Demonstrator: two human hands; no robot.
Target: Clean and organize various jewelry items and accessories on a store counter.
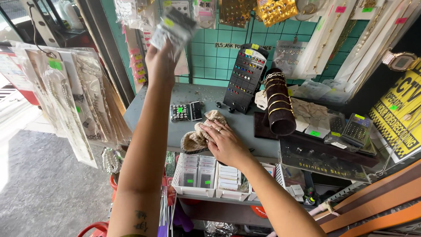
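Note:
My left hand [160, 63] is raised high and grips a clear plastic packet of small jewellery [174, 30] near the green tiled wall. Lower down, my right hand [226, 142] presses flat on a beige cloth [197, 138] that lies crumpled on the grey counter top [149, 112]. A ring shows on one finger of that hand. A small black card of studs [185, 112] lies on the counter just behind the cloth.
A black earring display stand [244, 79] and a dark bracelet roll with gold bangles [280, 103] stand at the back right. White baskets of packets [197, 175] sit under the counter. Hanging necklace cards [66, 96] crowd the left; a calculator [356, 129] lies right.

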